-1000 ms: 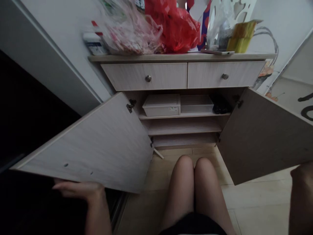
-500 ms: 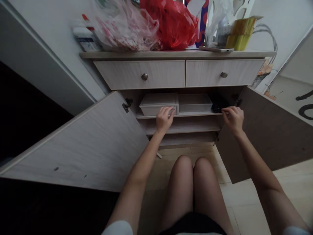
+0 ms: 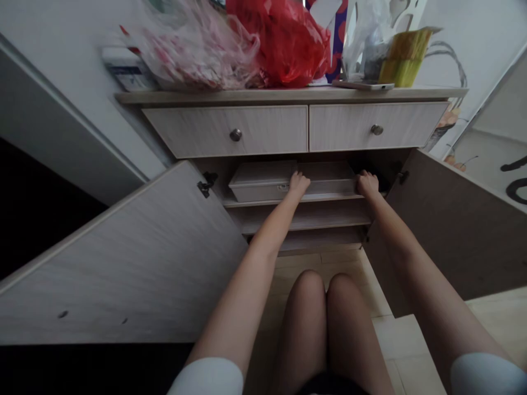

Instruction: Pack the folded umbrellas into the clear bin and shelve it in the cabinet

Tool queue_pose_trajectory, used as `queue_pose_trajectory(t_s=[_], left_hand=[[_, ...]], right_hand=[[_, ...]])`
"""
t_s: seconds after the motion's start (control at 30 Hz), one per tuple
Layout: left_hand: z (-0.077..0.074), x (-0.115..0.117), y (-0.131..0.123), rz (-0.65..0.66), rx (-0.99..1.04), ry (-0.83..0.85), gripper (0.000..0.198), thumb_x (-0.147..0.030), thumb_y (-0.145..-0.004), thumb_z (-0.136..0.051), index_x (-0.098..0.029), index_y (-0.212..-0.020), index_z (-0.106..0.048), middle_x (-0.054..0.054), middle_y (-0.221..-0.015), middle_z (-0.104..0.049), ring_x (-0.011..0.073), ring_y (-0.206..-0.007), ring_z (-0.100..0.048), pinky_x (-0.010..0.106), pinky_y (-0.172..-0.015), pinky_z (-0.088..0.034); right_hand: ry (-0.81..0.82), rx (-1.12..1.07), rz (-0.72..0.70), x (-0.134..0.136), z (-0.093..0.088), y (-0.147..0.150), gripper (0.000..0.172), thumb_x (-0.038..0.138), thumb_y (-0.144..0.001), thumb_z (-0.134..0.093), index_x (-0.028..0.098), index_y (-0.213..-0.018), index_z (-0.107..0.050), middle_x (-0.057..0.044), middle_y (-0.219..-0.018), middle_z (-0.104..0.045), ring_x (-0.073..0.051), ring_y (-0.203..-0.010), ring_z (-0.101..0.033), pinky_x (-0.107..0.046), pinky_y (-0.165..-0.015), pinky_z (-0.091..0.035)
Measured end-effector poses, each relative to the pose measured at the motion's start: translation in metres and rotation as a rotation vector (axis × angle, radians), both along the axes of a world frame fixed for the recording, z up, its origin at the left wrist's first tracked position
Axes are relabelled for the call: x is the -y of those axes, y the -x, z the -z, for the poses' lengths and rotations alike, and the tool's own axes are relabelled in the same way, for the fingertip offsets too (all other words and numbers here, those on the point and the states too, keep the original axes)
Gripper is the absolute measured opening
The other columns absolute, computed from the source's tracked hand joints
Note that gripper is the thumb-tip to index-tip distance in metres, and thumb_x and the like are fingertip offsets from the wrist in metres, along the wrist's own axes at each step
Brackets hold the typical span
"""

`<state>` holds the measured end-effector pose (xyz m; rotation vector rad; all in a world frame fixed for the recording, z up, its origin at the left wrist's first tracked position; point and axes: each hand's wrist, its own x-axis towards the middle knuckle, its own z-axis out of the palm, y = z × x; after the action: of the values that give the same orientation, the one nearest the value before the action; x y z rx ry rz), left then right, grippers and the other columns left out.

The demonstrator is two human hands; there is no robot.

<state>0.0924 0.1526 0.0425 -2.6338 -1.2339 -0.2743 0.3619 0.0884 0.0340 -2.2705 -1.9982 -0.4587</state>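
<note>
I kneel before a low pale-wood cabinet (image 3: pixel 288 97) with both doors swung wide. On its top shelf (image 3: pixel 263 202) stand two shallow grey boxes side by side. My left hand (image 3: pixel 298 184) curls over the left end of the right-hand box (image 3: pixel 329 178), in the gap beside the lidded left box (image 3: pixel 257 185). At the same box's right end my right hand (image 3: pixel 368 183) has its fingers closed on the rim. The fingertips of both hands are hidden behind the box edges.
The left door (image 3: pixel 135 258) and right door (image 3: pixel 453 230) flank my arms. Two shut drawers with round knobs (image 3: pixel 235 134) sit above. On top lie a red bag (image 3: pixel 284 44), a printed plastic bag (image 3: pixel 193 49), a phone (image 3: pixel 362 85) and a yellow packet (image 3: pixel 401 57). Two lower shelves show below.
A second ago my hands were down by the door edges. Both have since reached into the top shelf and closed on the two ends of the right-hand box.
</note>
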Motion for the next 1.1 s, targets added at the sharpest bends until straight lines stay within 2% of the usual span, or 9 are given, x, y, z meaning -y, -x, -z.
queue_pose_trajectory(t_s=[0.13, 0.27, 0.37, 0.5, 0.67, 0.77, 0.9, 1.1], left_hand=[[0.002, 0.001, 0.012, -0.058, -0.019, -0.022, 0.026, -0.008, -0.085, -0.053, -0.012, -0.092, -0.078, 0.017, -0.091, -0.075, 0.0277, -0.113, -0.058, 0.045, -0.108, -0.029], [-0.003, 0.013, 0.021, -0.007, 0.007, -0.019, 0.031, -0.01, -0.087, -0.048, -0.014, -0.098, -0.077, 0.016, -0.099, -0.074, 0.0271, -0.116, -0.055, 0.045, -0.11, -0.028], [-0.005, 0.028, 0.026, 0.043, 0.063, -0.02, 0.029, -0.014, -0.09, -0.048, -0.018, -0.098, -0.076, 0.013, -0.098, -0.073, 0.0265, -0.116, -0.053, 0.046, -0.109, -0.029], [-0.003, 0.065, 0.041, 0.128, 0.165, -0.067, 0.026, -0.015, -0.094, -0.049, -0.021, -0.097, -0.075, 0.01, -0.093, -0.072, 0.0251, -0.113, -0.054, 0.046, -0.104, -0.032], [0.002, 0.131, 0.074, 0.196, 0.238, -0.128, 0.025, -0.023, -0.097, -0.05, -0.023, -0.102, -0.074, 0.009, -0.09, -0.073, 0.0258, -0.107, -0.055, 0.046, -0.097, -0.035], [0.013, 0.175, 0.095, 0.2, 0.256, -0.142, 0.026, -0.023, -0.098, -0.049, -0.025, -0.104, -0.074, 0.007, -0.089, -0.074, 0.0248, -0.103, -0.057, 0.043, -0.094, -0.036], [0.04, 0.227, 0.117, 0.207, 0.277, -0.118, 0.026, -0.021, -0.096, -0.051, -0.028, -0.104, -0.075, 0.006, -0.087, -0.075, 0.0238, -0.099, -0.059, 0.041, -0.091, -0.037], [0.081, 0.278, 0.137, 0.197, 0.324, -0.094, 0.03, -0.015, -0.094, -0.051, -0.03, -0.107, -0.074, 0.005, -0.084, -0.075, 0.0239, -0.096, -0.062, 0.04, -0.086, -0.039]], right_hand=[[-0.031, 0.018, -0.038, 0.003, 0.001, -0.003, 0.038, 0.018, -0.097, -0.038, 0.017, -0.115, -0.071, -0.018, -0.122, -0.06, -0.027, -0.107, -0.055, -0.035, -0.082, -0.037], [-0.057, 0.061, -0.08, 0.017, -0.003, -0.013, 0.037, 0.023, -0.1, -0.037, 0.018, -0.113, -0.071, -0.016, -0.124, -0.06, -0.027, -0.108, -0.053, -0.036, -0.083, -0.035], [-0.107, 0.083, -0.107, 0.037, -0.008, -0.023, 0.034, 0.025, -0.1, -0.04, 0.018, -0.109, -0.072, -0.015, -0.123, -0.061, -0.027, -0.105, -0.052, -0.036, -0.08, -0.033], [-0.19, 0.08, -0.168, 0.08, -0.012, -0.03, 0.03, 0.025, -0.098, -0.044, 0.02, -0.101, -0.073, -0.012, -0.118, -0.063, -0.026, -0.1, -0.052, -0.035, -0.077, -0.03], [-0.273, 0.04, -0.28, 0.156, -0.008, -0.016, 0.026, 0.029, -0.099, -0.048, 0.021, -0.094, -0.072, -0.01, -0.109, -0.066, -0.024, -0.095, -0.052, -0.035, -0.076, -0.03], [-0.275, 0.006, -0.349, 0.201, 0.002, -0.003, 0.023, 0.029, -0.099, -0.049, 0.023, -0.094, -0.071, -0.009, -0.105, -0.066, -0.023, -0.091, -0.053, -0.035, -0.077, -0.03], [-0.246, -0.026, -0.407, 0.251, 0.022, 0.013, 0.021, 0.026, -0.099, -0.05, 0.024, -0.091, -0.07, -0.007, -0.097, -0.067, -0.022, -0.087, -0.055, -0.035, -0.076, -0.031], [-0.223, -0.03, -0.452, 0.294, 0.051, 0.03, 0.019, 0.023, -0.099, -0.05, 0.024, -0.091, -0.068, -0.006, -0.095, -0.068, -0.021, -0.084, -0.056, -0.035, -0.074, -0.031]])
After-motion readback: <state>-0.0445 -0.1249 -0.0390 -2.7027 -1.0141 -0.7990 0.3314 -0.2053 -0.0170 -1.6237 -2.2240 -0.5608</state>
